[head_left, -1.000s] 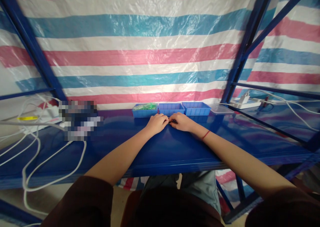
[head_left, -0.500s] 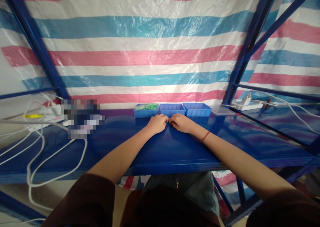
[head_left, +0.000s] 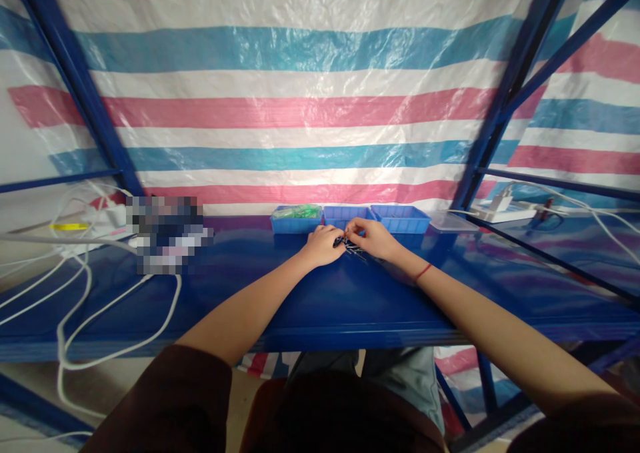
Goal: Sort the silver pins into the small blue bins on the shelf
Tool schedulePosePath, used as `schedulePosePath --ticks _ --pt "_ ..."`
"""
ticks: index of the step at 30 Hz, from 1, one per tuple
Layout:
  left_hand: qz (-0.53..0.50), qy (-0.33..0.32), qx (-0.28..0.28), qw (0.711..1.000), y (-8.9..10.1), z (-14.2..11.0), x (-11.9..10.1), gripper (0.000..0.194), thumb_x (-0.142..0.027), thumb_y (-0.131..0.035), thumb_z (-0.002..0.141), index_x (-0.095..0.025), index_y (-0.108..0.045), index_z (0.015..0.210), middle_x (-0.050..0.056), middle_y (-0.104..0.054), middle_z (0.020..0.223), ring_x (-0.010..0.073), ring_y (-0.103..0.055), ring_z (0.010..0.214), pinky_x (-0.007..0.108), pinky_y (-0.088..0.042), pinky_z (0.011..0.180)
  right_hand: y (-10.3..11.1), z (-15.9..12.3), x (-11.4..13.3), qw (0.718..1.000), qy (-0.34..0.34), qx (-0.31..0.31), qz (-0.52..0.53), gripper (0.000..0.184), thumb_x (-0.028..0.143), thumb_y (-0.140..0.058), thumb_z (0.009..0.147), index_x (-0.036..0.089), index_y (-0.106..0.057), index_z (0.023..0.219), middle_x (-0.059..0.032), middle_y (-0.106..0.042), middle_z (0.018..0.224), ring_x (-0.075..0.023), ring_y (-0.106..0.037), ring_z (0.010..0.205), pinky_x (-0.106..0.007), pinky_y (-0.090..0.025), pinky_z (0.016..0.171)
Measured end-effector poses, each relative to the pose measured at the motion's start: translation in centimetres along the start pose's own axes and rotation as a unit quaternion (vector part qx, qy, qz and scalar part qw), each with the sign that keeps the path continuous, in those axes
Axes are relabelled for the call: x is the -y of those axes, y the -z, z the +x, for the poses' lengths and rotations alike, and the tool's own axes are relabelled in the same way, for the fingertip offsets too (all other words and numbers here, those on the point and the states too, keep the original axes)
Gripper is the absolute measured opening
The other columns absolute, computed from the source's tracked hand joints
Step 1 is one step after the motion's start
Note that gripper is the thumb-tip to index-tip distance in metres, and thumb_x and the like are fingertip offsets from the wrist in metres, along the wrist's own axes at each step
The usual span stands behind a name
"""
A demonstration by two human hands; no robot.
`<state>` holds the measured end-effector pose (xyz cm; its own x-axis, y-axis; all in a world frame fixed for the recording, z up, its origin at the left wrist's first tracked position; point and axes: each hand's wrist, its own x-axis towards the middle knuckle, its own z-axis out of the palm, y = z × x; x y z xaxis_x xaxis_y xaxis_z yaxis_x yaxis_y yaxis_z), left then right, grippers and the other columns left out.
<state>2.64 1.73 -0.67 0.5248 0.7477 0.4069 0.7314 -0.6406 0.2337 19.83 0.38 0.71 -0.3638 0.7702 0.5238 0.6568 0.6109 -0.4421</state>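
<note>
At the left of the blue tabletop [head_left: 320, 300], white cables [head_left: 61, 340] loop near a blurred-out heap [head_left: 170, 233]. Rightward, a blue bin [head_left: 296, 224] holds green packets [head_left: 303, 211]. The left hand [head_left: 325, 245] curls against slim dark pieces [head_left: 356, 251] lying between both hands — whether it grips any, I cannot tell. The right hand [head_left: 373, 238] bends its fingertips close over them — its pinch is unclear too.

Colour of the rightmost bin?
The rightmost bin is blue; shows best in the head view.
</note>
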Motion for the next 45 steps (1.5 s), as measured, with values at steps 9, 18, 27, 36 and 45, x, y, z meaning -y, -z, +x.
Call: schedulePosePath --ticks 9,18,27,36,45 --pt "-0.102 -0.031 -0.067 0.992 -0.2 0.6 0.3 0.025 -0.033 -0.047 0.085 -0.018 -0.066 0.081 0.004 -0.063 0.082 0.0173 -0.058 0.082 0.031 -0.044 0.081 0.0 0.3 -0.1 0.99 -0.038 -0.037 0.134 0.027 0.04 -0.057 0.075 0.014 -0.063 0.074 -0.0047 -0.067 0.075 -0.0152 -0.058 0.068 -0.029 -0.046 0.067" --pt "-0.21 0.019 -0.114 0.971 -0.2 0.6 0.1 0.015 -0.031 -0.058 0.078 -0.017 -0.061 0.074 0.002 -0.066 0.079 0.0157 -0.06 0.08 0.028 -0.047 0.078 0.8 0.0 1.0 0.996 -0.001 -0.045 0.072 0.02 0.031 -0.055 0.077 0.016 -0.068 0.078 -0.0062 -0.07 0.085 -0.0162 -0.061 0.074 -0.029 -0.046 0.068" --pt "-0.124 0.043 -0.098 0.987 0.0 0.3 0.2 0.028 -0.032 -0.056 0.08 -0.02 -0.061 0.105 0.005 -0.065 0.095 0.0182 -0.059 0.09 0.033 -0.046 0.085 2.5 0.6 -2.6 0.976 -0.136 -0.166 0.034 0.029 0.038 -0.05 0.079 0.014 -0.065 0.071 -0.0058 -0.064 0.064 -0.0169 -0.056 0.06 -0.028 -0.041 0.057" --pt "0.036 -0.054 0.024 0.998 0.3 -0.4 -0.1 0.025 -0.041 -0.048 0.085 -0.03 -0.067 0.099 0.003 -0.062 0.107 0.0231 -0.054 0.1 0.038 -0.038 0.085 5.2 -0.3 -6.8 0.914 -0.294 -0.261 -0.098 0.025 0.028 -0.049 0.079 0.01 -0.065 0.087 -0.0137 -0.063 0.072 -0.0196 -0.054 0.064 -0.031 -0.036 0.061" --pt "0.098 -0.073 0.022 0.992 0.8 -0.5 -0.8 0.025 -0.032 -0.04 0.091 -0.022 -0.064 0.09 0.004 -0.064 0.099 0.0204 -0.055 0.096 0.035 -0.034 0.083 2.8 0.0 -1.9 0.995 -0.049 -0.008 -0.082 0.023 0.026 -0.046 0.078 0.015 -0.066 0.075 -0.0023 -0.063 0.064 -0.014 -0.052 0.057 -0.026 -0.036 0.057"
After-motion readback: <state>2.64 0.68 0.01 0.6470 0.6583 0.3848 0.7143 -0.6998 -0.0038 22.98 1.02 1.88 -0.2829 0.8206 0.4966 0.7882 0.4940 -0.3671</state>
